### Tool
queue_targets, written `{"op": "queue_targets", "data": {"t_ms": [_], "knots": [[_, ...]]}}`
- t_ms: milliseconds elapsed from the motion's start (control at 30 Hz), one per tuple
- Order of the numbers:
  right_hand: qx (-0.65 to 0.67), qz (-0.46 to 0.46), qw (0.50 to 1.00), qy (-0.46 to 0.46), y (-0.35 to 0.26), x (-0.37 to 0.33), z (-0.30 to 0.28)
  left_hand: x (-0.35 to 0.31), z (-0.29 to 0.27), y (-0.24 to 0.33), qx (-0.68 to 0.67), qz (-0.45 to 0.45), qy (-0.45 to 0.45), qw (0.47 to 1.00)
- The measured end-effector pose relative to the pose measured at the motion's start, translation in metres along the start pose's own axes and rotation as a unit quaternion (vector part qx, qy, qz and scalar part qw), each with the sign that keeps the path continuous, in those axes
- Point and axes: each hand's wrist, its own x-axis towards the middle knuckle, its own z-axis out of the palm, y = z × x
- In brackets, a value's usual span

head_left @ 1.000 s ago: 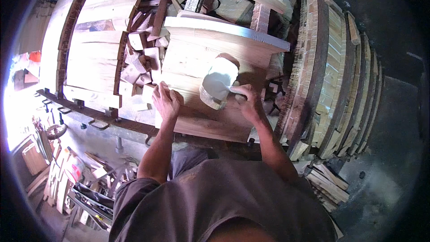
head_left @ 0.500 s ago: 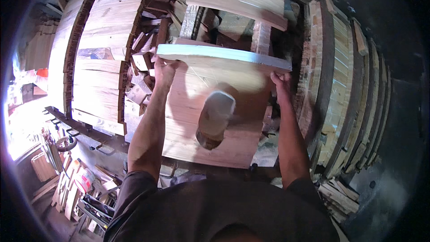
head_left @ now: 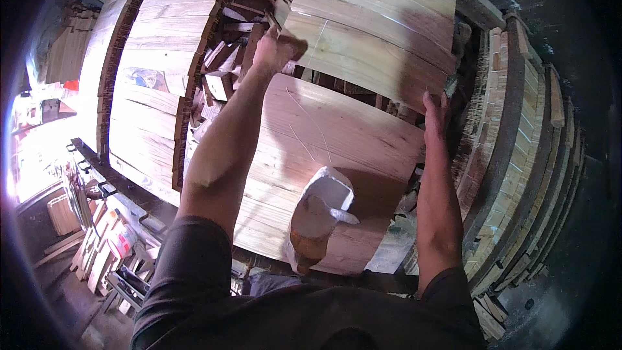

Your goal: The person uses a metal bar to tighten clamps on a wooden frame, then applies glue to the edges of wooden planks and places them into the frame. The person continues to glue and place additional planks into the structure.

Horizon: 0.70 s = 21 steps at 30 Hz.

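A wide pale wooden board [head_left: 363, 48] lies at the far end, with narrow strips of the same wood behind it. My left hand [head_left: 271, 55] is closed at its near left corner, partly shaded and blurred. At the near right corner my right hand [head_left: 437, 115] has its thumb and fingers against the edge. Closer to me lies a second flat wooden panel [head_left: 278, 168]. On it stands a cut-open plastic jug [head_left: 310, 230] with white stuff inside, and a white-coated tool [head_left: 343, 215] juts from it.
Jumbled offcuts [head_left: 219, 84] fill the gap to the left, beside long stacks of pale panels [head_left: 152, 45]. Curved rows of stacked boards [head_left: 505, 149] stand at the right. A metal rail with hooks [head_left: 126, 194] runs at lower left, above scrap wood [head_left: 97, 253].
The board with the white-coated edge, held up on edge before, now lies flat farther away. Both my hands moved away from me with it, and the view shifted.
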Motion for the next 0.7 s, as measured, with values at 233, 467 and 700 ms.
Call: {"op": "queue_targets", "data": {"t_ms": [233,467,700], "knots": [[-0.068,-0.12,0.988,0.073,0.025,-0.02,0.008,-0.087,0.032,0.041,0.305,0.12,0.132,0.935],[-0.139,-0.138,0.981,-0.004,-0.012,-0.027,0.008,-0.08,0.036,0.043,0.324,0.138,0.202,0.914],[-0.096,-0.17,0.98,0.041,0.001,-0.025,0.011,-0.072,0.032,0.016,0.209,0.158,0.165,0.951]]}}
